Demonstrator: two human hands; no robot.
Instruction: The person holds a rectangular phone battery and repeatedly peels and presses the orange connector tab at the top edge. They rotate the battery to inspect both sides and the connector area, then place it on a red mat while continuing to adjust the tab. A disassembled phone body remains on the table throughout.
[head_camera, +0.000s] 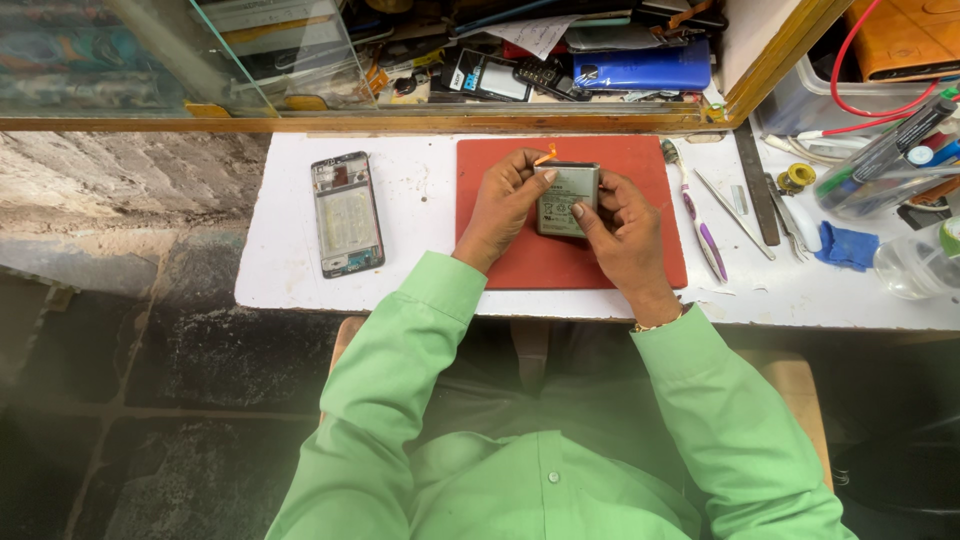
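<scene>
A grey flat phone battery (564, 199) is held over the red work mat (640, 165) by both of my hands. My left hand (503, 205) grips its left edge, thumb near the top corner where a small orange tab (545, 155) sticks out. My right hand (622, 230) holds the right edge, with the thumb pressed on the battery's face. An opened phone body (347, 213), its insides showing, lies on the white tabletop (420, 180) to the left of the mat, apart from both hands.
A toothbrush (698, 215), metal tweezers (732, 212), a ruler (758, 185), a solder spool (796, 178) and a blue cloth (846, 246) lie right of the mat. A clear bottle (918, 262) stands at the far right. A glass case of phones and parts (500, 60) lines the back.
</scene>
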